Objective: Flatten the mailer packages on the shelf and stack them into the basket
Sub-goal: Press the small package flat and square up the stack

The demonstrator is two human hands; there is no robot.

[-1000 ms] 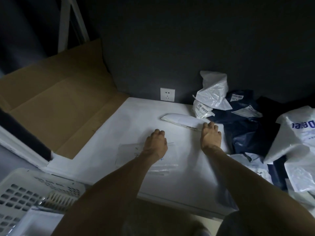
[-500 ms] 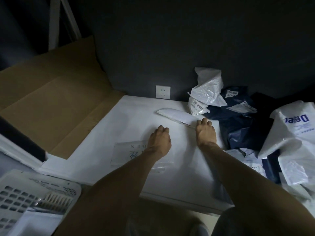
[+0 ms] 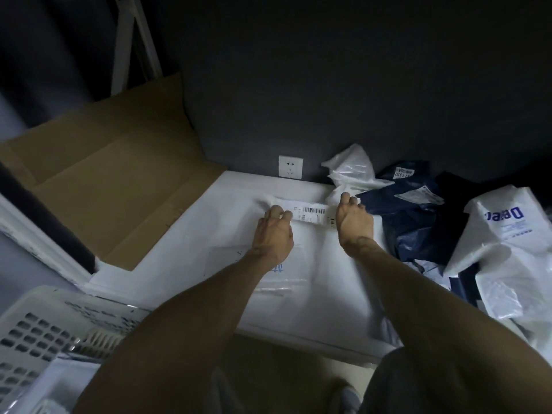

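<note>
I have the left hand (image 3: 273, 231) and right hand (image 3: 354, 222) pressed flat, fingers straight, on the white mailer (image 3: 310, 215) at centre frame. I should sweep outward evenly to push the air out before moving it to the basket (image 3: 27, 333), lower left.

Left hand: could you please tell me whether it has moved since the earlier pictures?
Yes. The left hand has slid forward, toward the white wall socket, onto the folded white mailer with the barcode label.

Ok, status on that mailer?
Both open: left hand, right hand pressing white mailer flat on shelf. Not yet in basket. Loose mailer pile beside right hand.
</note>
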